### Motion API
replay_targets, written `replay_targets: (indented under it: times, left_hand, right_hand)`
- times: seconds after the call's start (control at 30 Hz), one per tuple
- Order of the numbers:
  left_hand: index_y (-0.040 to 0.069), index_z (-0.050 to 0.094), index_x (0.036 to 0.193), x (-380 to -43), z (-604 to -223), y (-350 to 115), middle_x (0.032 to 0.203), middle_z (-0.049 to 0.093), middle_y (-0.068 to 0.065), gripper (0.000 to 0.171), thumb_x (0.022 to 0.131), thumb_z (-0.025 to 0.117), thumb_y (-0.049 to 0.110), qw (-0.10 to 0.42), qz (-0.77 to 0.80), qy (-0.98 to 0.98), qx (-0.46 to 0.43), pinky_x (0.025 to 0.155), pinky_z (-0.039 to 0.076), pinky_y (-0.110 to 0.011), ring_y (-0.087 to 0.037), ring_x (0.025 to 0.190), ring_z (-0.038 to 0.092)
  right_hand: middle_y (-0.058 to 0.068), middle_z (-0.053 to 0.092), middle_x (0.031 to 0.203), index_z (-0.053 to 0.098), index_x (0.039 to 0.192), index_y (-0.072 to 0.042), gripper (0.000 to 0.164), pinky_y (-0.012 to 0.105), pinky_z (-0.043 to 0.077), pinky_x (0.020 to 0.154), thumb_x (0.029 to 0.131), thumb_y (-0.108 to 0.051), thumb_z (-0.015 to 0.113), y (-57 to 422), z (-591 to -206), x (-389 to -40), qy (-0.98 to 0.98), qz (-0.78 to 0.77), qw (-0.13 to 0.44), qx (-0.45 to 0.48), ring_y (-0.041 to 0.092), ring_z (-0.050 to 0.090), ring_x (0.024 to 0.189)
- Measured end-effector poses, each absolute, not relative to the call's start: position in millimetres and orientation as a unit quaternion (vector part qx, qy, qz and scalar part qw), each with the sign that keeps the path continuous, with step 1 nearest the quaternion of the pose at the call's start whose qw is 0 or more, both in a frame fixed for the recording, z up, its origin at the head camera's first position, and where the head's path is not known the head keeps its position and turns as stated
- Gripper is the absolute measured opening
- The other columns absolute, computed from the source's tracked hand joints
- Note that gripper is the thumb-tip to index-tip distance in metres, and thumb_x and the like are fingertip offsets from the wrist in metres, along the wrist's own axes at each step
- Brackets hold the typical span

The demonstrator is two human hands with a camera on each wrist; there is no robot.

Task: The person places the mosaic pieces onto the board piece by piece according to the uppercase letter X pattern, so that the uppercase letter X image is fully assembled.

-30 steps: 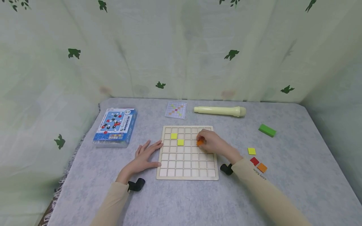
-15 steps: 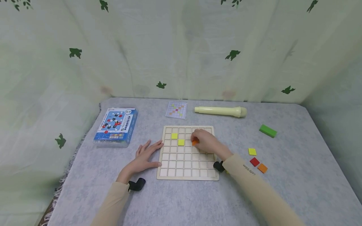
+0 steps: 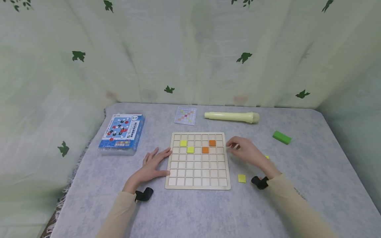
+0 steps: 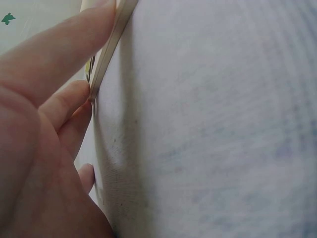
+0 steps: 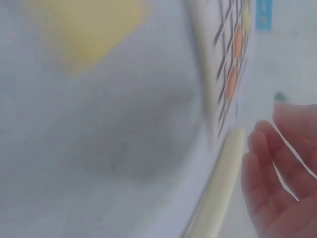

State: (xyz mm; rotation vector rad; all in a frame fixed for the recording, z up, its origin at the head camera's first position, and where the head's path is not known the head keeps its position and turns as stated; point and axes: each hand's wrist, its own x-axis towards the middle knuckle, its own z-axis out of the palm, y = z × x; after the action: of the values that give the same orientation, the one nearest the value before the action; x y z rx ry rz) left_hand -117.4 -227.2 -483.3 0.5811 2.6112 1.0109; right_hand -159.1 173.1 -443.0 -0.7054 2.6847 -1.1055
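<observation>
A wooden grid board [image 3: 197,165] lies between a person's hands. The left hand [image 3: 151,167], fingers spread, touches its left edge with thumb and fingertips. The right hand [image 3: 245,150], fingers loosely bent and holding nothing, hovers just off the right edge. Two orange tiles [image 3: 212,143] sit in squares near those fingertips, two yellow tiles [image 3: 190,150] farther left

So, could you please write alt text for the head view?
A person's left hand touches the left edge of a wooden grid board holding two yellow tiles and two orange tiles; the right hand is just beyond its right edge. Behind the board lie a patterned card and a pale rod.
</observation>
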Motion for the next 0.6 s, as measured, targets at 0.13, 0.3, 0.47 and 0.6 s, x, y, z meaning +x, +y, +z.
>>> replay_targets:
  times: [0.13, 0.3, 0.47, 0.6]
  left_hand:
    - [0.013, 0.033, 0.151, -118, -484, -228, 0.157, 0.021, -0.005, 0.079, 0.085, 0.071, 0.037, 0.141, 0.347, 0.905, 0.201, 0.107, -0.014, -0.057, -0.035, 0.143, -0.005]
    - [0.013, 0.033, 0.151, -118, -486, -230, 0.157, 0.021, -0.006, 0.080, 0.085, 0.071, 0.037, 0.138, 0.350, 0.904, 0.203, 0.106, -0.014, -0.057, -0.036, 0.143, -0.005]
    - [0.013, 0.033, 0.150, -118, -486, -228, 0.157, 0.022, -0.006, 0.079, 0.085, 0.072, 0.037, 0.138, 0.351, 0.904, 0.203, 0.106, -0.014, -0.058, -0.036, 0.143, -0.005]
    - [0.013, 0.033, 0.150, -119, -486, -228, 0.157, 0.022, -0.005, 0.079, 0.085, 0.072, 0.037, 0.138, 0.351, 0.904, 0.201, 0.106, -0.014, -0.058, -0.036, 0.143, -0.005]
  right_hand:
    - [0.008, 0.065, 0.103, 0.065, 0.107, -0.001, 0.018, 0.039, 0.051, 0.078, 0.089, 0.002, 0.062, 220, -444, -139, 0.907, -0.368, 0.063, -0.197, 0.022, 0.059, 0.091]
    - [0.006, 0.064, 0.100, 0.066, 0.104, -0.001, 0.018, 0.036, 0.052, 0.075, 0.086, 0.001, 0.068, 263, -451, -113, 0.922, -0.347, 0.054, -0.161, 0.023, 0.060, 0.090]
    - [0.003, 0.061, 0.096, 0.066, 0.100, -0.003, 0.018, 0.030, 0.052, 0.070, 0.083, -0.003, 0.073, 283, -457, -91, 0.935, -0.315, 0.056, -0.152, 0.021, 0.058, 0.085]
    - [0.002, 0.058, 0.096, 0.065, 0.100, -0.005, 0.022, 0.031, 0.050, 0.068, 0.080, -0.005, 0.075, 286, -463, -81, 0.944, -0.286, 0.052, -0.152, 0.017, 0.054, 0.082]
